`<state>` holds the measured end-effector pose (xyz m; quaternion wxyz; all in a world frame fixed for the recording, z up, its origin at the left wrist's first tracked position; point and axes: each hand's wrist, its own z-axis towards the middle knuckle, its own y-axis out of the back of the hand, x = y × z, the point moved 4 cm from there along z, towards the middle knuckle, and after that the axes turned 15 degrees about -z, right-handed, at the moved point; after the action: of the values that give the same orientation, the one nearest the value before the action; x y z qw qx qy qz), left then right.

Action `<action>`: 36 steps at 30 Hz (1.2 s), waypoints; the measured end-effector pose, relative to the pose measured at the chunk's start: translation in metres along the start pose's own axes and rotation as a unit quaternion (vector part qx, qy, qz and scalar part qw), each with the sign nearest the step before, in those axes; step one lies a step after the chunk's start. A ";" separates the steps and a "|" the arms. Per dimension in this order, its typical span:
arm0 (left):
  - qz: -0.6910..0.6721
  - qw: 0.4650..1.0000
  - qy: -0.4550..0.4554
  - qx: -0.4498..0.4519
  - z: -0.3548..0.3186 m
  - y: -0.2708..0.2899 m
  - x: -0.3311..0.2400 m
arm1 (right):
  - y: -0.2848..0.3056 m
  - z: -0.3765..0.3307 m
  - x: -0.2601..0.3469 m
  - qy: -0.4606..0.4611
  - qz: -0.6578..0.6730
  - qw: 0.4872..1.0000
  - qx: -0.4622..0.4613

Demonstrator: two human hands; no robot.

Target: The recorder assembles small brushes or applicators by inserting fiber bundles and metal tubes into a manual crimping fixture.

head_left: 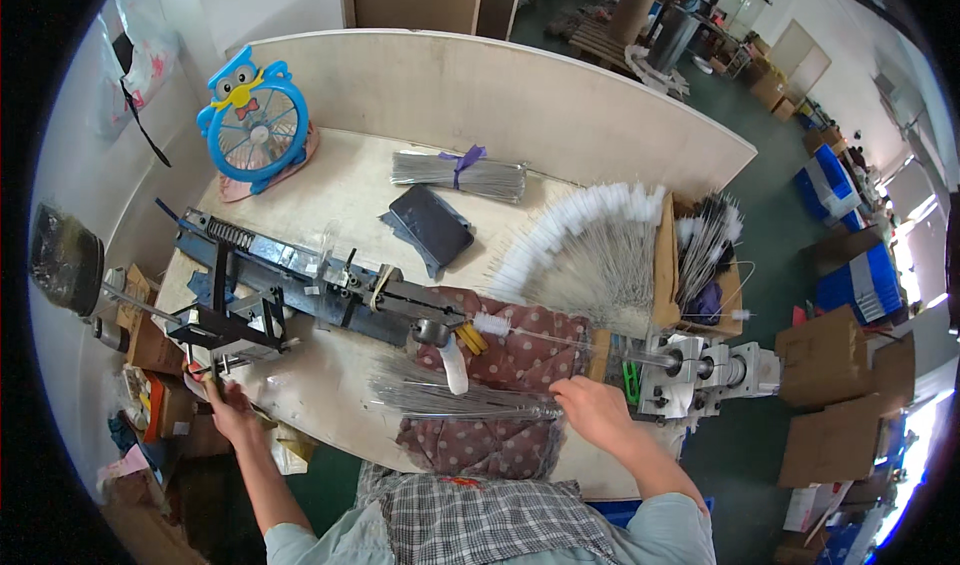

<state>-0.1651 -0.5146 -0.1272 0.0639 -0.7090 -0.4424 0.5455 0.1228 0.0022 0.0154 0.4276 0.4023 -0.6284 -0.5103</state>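
My left hand (233, 412) is closed round a dark lever (213, 367) below the black metal frame (225, 327) of a bench machine. My right hand (592, 411) pinches at the right end of a loose bunch of thin metal wires (455, 397), which lies across a brown dotted cloth pad (480, 447). How many wires the fingers grip is hidden. Above the bunch, a small white-bristled brush (491, 323) sits at the end of the machine's rail (395, 300). Its thin stem runs right, toward a silver chuck unit (690, 375). Yellow-handled pliers (470, 339) rest beside the brush.
White-tipped brushes (590, 250) lie fanned out at the back right, beside a cardboard box (667, 265) of more brushes. Farther back are a purple-tied wire bundle (460, 175), dark pouches (430, 227) and a blue fan (257, 130). A low panel (500, 90) borders the table.
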 end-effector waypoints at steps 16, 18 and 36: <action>0.049 0.840 0.498 0.211 -0.352 -0.218 0.174 | -0.009 0.005 0.013 0.032 0.035 0.998 -0.049; -0.148 0.809 0.539 0.182 -0.352 -0.260 0.106 | -0.008 -0.009 0.018 0.008 0.048 0.997 -0.057; 0.353 0.538 -0.177 0.745 -0.411 -0.276 0.202 | 0.105 0.007 -0.044 -0.065 0.066 0.964 -0.249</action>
<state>0.0245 -0.0470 0.0493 0.2920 -0.3937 0.4070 0.7708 0.1221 0.0618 0.1121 0.5054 0.2065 -0.5329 -0.6465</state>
